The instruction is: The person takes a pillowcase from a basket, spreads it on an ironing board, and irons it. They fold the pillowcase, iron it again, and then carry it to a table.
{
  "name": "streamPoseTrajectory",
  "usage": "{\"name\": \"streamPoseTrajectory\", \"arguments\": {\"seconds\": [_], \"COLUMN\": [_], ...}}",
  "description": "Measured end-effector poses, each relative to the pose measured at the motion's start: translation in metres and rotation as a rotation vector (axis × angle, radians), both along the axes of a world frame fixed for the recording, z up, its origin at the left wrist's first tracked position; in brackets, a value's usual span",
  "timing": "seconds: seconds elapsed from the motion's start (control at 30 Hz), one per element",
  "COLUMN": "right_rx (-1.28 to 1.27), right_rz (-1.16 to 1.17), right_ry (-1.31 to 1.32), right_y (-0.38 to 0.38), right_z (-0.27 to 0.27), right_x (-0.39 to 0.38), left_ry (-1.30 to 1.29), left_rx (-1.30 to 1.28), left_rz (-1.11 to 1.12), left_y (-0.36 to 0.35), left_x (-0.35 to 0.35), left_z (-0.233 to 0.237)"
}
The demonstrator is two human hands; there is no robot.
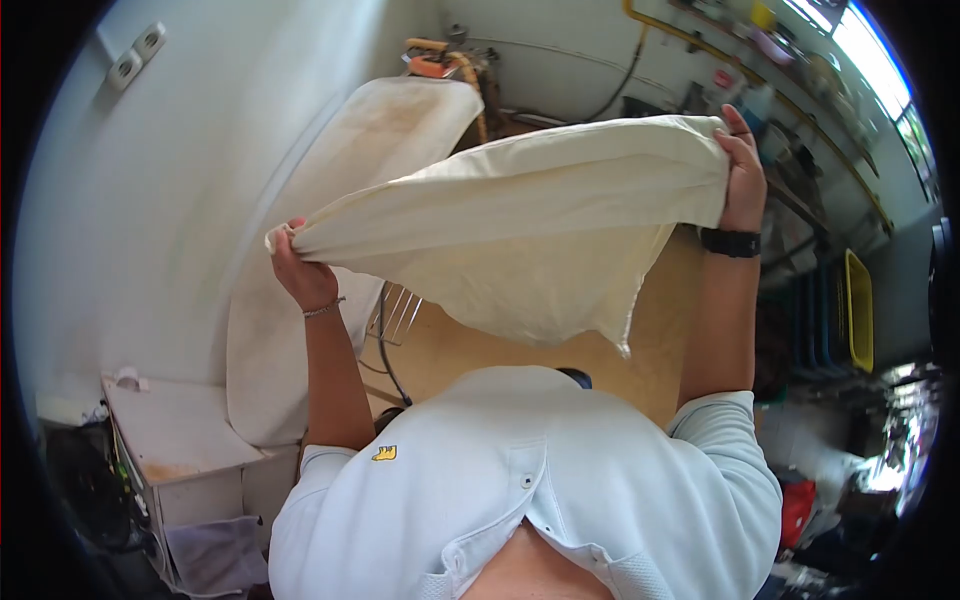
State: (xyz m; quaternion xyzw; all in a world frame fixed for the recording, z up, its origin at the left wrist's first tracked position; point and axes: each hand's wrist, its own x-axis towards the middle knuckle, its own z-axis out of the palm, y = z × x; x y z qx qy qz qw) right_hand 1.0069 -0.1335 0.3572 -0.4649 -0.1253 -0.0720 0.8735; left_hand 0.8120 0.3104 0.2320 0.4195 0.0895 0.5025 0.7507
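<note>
Pale blue polo shirt (pixel 520 470) in the foreground; above it, a cream cloth (pixel 530 230) hangs spread in the air in front of the ironing board (pixel 330 200). Left hand (pixel 300 270) and right hand (pixel 742 170), fingers closed, each grip one upper corner.

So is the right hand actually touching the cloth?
Touching. The head view shows the right hand gripping one end of the cloth, with the fabric bunched in its grasp.
</note>
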Motion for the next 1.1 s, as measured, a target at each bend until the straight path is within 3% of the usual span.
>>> {"name": "streamPoseTrajectory", "arguments": {"seconds": [0.07,0.1,0.17,0.2,0.27,0.37,0.43,0.47,0.53,0.6,0.63,0.67,0.7,0.73,0.8,0.83,0.87,0.93,1.0,1.07,1.1], "right_rx": [-0.11,-0.142,-0.174,-0.207,-0.322,-0.401,-0.286,-0.198,0.124,0.137,-0.077,-0.291,-0.205,-0.112,-0.406,-0.122,0.151,0.203,0.293,0.243,0.137], "right_rz": [-0.003,0.016,0.023,-0.002,0.01,0.18,0.255,0.29,0.382,0.969,0.775,0.574,0.595,0.615,-0.158,0.215,0.563,0.617,0.654,0.702,0.71], "right_ry": [-0.025,-0.046,-0.102,-0.145,-0.186,-0.159,-0.171,-0.194,-0.204,-0.289,-0.273,-0.253,-0.255,-0.27,-1.181,-0.929,-0.636,-0.644,-0.697,-0.731,-0.717], "right_y": [0.008,0.011,0.031,0.042,0.053,0.077,0.104,0.112,0.164,0.259,0.336,0.403,0.439,0.476,0.523,0.508,0.483,0.475,0.471,0.465,0.456], "right_z": [0.0,0.002,0.009,0.01,0.01,0.033,0.059,0.069,0.072,0.049,0.051,0.049,0.047,0.056,0.093,0.124,0.152,0.151,0.149,0.118,0.101], "right_x": [0.026,0.04,0.059,0.071,0.104,0.131,0.129,0.14,0.179,0.311,0.311,0.297,0.311,0.325,0.365,0.331,0.293,0.29,0.291,0.303,0.303], "left_ry": [0.107,0.105,0.193,0.201,0.424,0.689,0.609,0.331,-0.11,0.437,1.001,1.376,1.262,1.233,1.347,1.229,1.199,1.21,0.599,1.02,1.005], "left_rx": [0.28,0.276,0.675,0.672,0.683,0.734,0.715,0.746,0.645,0.375,0.588,0.791,0.867,0.84,0.91,0.897,0.846,0.814,0.98,1.077,1.177], "left_rz": [0.078,0.11,0.263,0.296,0.076,-0.015,-0.063,-0.05,-0.902,0.415,0.426,0.604,0.817,1.038,1.59,1.816,1.985,2.102,1.916,2.13,2.103], "left_y": [0.036,0.042,0.042,0.042,0.042,0.05,0.068,0.117,0.143,0.171,0.183,0.203,0.27,0.301,0.296,0.285,0.276,0.249,0.232,0.191,0.173], "left_x": [-0.011,-0.015,-0.024,-0.027,-0.039,-0.064,-0.107,-0.143,-0.12,-0.097,-0.051,-0.021,-0.032,-0.04,-0.054,-0.061,-0.074,-0.085,-0.095,-0.099,-0.102], "left_z": [-0.002,0.007,0.04,0.056,0.086,0.12,0.124,0.096,0.138,0.102,0.131,0.141,0.117,0.135,0.209,0.24,0.267,0.3,0.306,0.288,0.27]}}
